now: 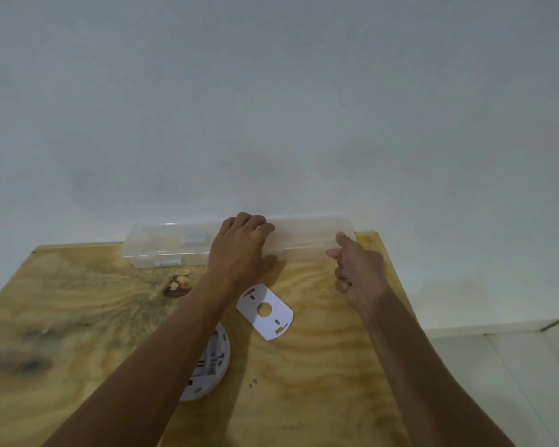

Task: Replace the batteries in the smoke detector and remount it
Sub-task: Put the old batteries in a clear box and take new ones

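A long clear plastic box [162, 245] lies along the table's far edge against the wall. My left hand [239, 250] rests on top of its middle, fingers curled over the lid. My right hand [357, 272] touches the box's right end with thumb and forefinger. The white smoke detector [212, 366] lies open side up on the table, partly hidden under my left forearm. Its flat white mounting plate [265, 311] with a round hole lies between my arms.
The plywood table [78, 317] has a dark knot [175, 287] near the box. A pale wall [271, 108] rises directly behind the table. White floor tiles [513, 366] show beyond the table's right edge.
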The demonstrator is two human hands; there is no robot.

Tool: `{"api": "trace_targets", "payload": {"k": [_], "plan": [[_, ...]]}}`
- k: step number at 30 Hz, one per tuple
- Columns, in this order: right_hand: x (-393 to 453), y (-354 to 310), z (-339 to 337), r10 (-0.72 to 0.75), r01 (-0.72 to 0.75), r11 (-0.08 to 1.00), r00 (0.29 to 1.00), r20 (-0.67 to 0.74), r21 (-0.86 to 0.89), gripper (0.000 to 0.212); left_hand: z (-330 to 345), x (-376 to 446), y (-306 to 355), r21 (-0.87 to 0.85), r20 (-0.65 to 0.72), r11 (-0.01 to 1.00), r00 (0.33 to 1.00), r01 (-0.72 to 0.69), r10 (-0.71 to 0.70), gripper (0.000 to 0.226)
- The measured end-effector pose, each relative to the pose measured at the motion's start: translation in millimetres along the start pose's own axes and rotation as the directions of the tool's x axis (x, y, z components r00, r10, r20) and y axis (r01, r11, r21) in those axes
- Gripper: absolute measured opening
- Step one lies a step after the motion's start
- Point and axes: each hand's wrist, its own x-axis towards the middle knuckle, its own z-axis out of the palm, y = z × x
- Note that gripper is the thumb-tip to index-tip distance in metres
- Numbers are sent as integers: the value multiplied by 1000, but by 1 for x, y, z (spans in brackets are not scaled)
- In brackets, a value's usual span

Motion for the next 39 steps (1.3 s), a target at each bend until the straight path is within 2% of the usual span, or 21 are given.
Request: {"api": "trace_targets", "payload": {"k": [4, 7, 11, 17, 21, 24, 27, 30, 34, 35, 38, 39], "plan": [[-11, 9, 7, 12, -4, 998, 992, 127, -63, 40, 2, 0, -2, -33, -17, 999, 1000, -10, 9, 58], [-27, 15, 33, -14, 40, 990, 982, 187, -136, 33, 2, 1, -6, -74, -16, 997, 1000, -23, 22, 58], [-32, 19, 58, -27, 59, 982, 984, 177, -178, 30, 3, 2, -10, -106, -29, 993, 999, -49, 46, 57], [-31, 6, 61, -33, 68, 974, 986, 163, -215, 30, 5, 2, -13, -111, -60, 992, 996, -65, 58, 61], [-32, -16, 58, -55, 121, 959, 967, 249, -255, 25, 2, 3, -9, -88, -74, 991, 993, -97, 91, 86], [-28, -35, 56, -86, 196, 935, 934, 347, -295, 18, 1, 0, -6, -113, -149, 988, 985, -109, 91, 99], [-22, -52, 59, -111, 265, 886, 918, 380, -381, 24, 1, -3, -5, -3, -242, 993, 963, -120, 115, 102], [-19, -65, 63, -107, 300, 829, 913, 393, -471, 24, -3, -4, -3, 85, -252, 990, 959, -109, 127, 109], [-16, -74, 64, -75, 402, 694, 865, 496, -597, 39, -5, -2, -1, 148, -223, 984, 966, -96, 128, 111], [-14, -74, 64, -99, 470, 612, 844, 528, -636, 41, -5, -1, 0, 149, -218, 985, 968, -90, 122, 110], [-5, -67, 65, -232, 629, 247, 777, 585, -737, 32, -5, 0, 2, 130, -194, 989, 976, -76, 100, 108], [-2, -64, 65, -254, 632, 194, 771, 584, -750, 27, -6, 0, 3, 127, -176, 989, 980, -74, 96, 109]]}}
